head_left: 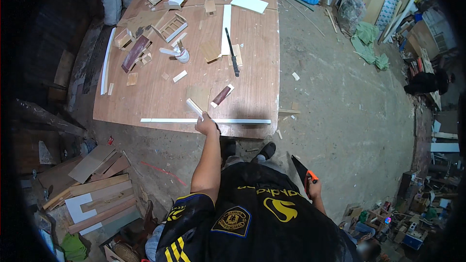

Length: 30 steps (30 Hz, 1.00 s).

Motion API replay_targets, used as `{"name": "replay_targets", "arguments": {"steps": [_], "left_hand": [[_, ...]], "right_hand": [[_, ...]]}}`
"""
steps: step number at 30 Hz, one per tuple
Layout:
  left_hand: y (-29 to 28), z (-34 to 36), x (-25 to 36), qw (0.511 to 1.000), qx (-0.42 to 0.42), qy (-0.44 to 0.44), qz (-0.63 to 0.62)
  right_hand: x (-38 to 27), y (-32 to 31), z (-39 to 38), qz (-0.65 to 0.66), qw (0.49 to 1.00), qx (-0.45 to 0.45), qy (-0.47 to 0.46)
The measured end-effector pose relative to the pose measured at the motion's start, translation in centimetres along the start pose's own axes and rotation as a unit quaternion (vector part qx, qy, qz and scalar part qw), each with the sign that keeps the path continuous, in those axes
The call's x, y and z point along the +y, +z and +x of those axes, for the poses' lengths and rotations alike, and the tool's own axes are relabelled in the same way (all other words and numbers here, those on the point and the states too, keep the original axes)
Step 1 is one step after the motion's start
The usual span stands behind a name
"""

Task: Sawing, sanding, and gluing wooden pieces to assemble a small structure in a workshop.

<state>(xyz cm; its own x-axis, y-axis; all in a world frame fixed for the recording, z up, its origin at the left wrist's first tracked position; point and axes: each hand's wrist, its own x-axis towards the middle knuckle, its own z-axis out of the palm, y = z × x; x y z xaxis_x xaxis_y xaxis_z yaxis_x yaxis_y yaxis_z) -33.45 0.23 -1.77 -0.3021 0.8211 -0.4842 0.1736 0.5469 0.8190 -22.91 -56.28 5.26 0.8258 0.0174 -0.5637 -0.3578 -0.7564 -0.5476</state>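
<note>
Over the table's near edge, my left hand (206, 125) is closed around the lower end of a short white-faced wooden strip (194, 106). A thin square board (198, 92) lies just beyond that strip. Under my left wrist a long white strip (242, 121) runs along the near edge. A small maroon block with pale ends (222, 95) rests a little to the right. My right hand (314, 189) hangs low beside my body, off the table, gripping the orange-and-black handle of a handsaw (299, 168). The saw's dark blade points away from me.
The wooden table (257, 92) carries a second, long dark saw (232, 51), a white jar with sticks (182, 56), small wooden frames (172, 28) and offcuts. Stacked boards (102, 199) lie on the floor at left. Green cloth (368, 46) and leaning boards stand far right.
</note>
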Motion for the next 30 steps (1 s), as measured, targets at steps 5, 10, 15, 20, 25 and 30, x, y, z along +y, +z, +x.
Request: {"name": "replay_targets", "arguments": {"steps": [5,10,15,20,25,30], "left_hand": [[-1.0,0.2,0.3,0.998,-0.057,-0.004,-0.002],[-1.7,-2.9,1.8,0.982,-0.091,0.065,0.153],[-3.6,-3.6,1.9,0.975,-0.066,0.105,0.184],[-4.6,-5.6,2.9,0.944,-0.079,0.26,0.188],[-4.6,-5.3,4.5,0.826,-0.256,0.427,0.263],[-4.0,-4.4,8.4,0.649,-0.371,0.597,0.29]], "right_hand": [[2.3,1.3,0.9,0.023,0.999,0.006,0.044],[1.9,2.3,0.5,0.02,0.998,0.0,0.066],[-3.5,3.0,-2.0,0.004,0.998,-0.003,0.066],[-2.6,3.2,-1.2,0.016,0.997,0.0,0.081],[-0.6,3.8,-0.3,0.038,0.999,0.012,0.023],[-2.3,3.6,-1.5,-0.065,0.995,0.048,0.052]]}}
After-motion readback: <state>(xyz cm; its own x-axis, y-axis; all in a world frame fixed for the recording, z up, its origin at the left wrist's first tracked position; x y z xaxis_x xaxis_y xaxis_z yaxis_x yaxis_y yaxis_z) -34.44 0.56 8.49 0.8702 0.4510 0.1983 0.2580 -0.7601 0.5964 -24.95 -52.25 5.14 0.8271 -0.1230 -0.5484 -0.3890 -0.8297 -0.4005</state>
